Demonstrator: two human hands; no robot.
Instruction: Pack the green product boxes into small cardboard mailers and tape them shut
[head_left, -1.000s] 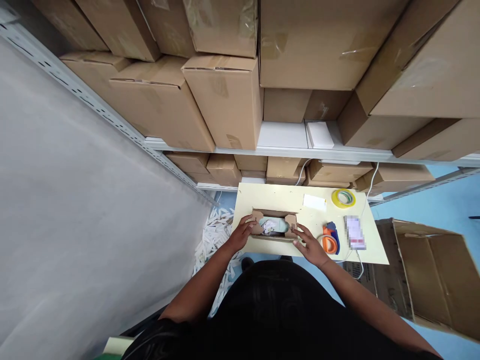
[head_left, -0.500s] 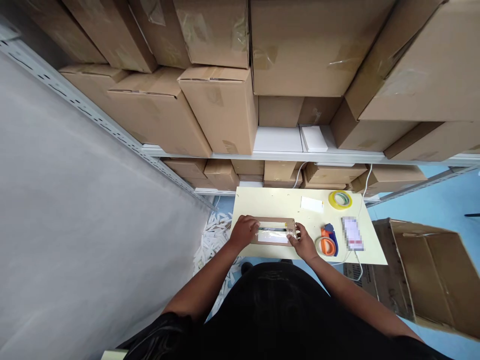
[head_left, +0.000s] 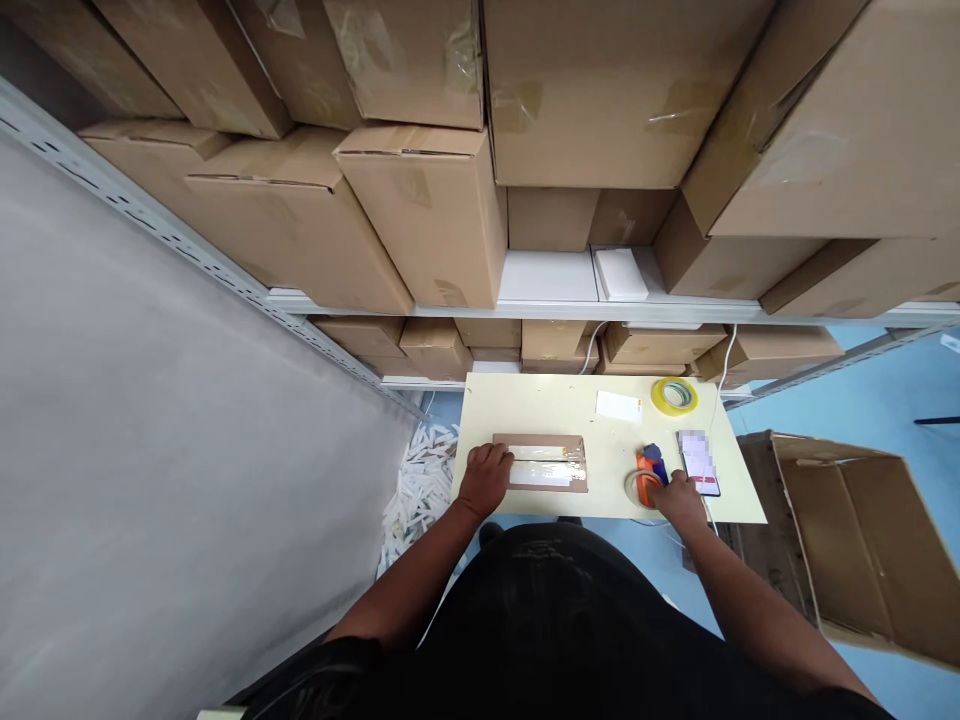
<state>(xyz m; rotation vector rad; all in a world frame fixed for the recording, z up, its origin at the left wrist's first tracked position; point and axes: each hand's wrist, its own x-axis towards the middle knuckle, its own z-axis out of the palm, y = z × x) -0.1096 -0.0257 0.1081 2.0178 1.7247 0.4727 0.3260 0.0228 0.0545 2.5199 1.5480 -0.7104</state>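
Note:
A small flat cardboard box [head_left: 540,485] lies on the pale yellow table, with white labels and shiny clear tape across its top. My left hand [head_left: 485,475] grips its left end, fingers curled over the top edge. Over to the right, my right hand [head_left: 681,500] has its fingers closed on the orange and blue tape dispenser [head_left: 651,465]; the fingertips are partly hidden. A roll of tape sits in the dispenser. Just beside that hand lies a phone [head_left: 699,465] with a white cable.
On the table [head_left: 540,400] are a white label slip [head_left: 619,406] and a yellow tape roll [head_left: 673,396]. Shelves of cardboard boxes [head_left: 427,220] rise behind. An open carton [head_left: 862,540] stands on the floor at right; white paper strips [head_left: 420,490] litter the floor at left.
My right hand has let go of the box's right end and moved right to the tape dispenser. My left hand stays on the box. The view has shifted slightly.

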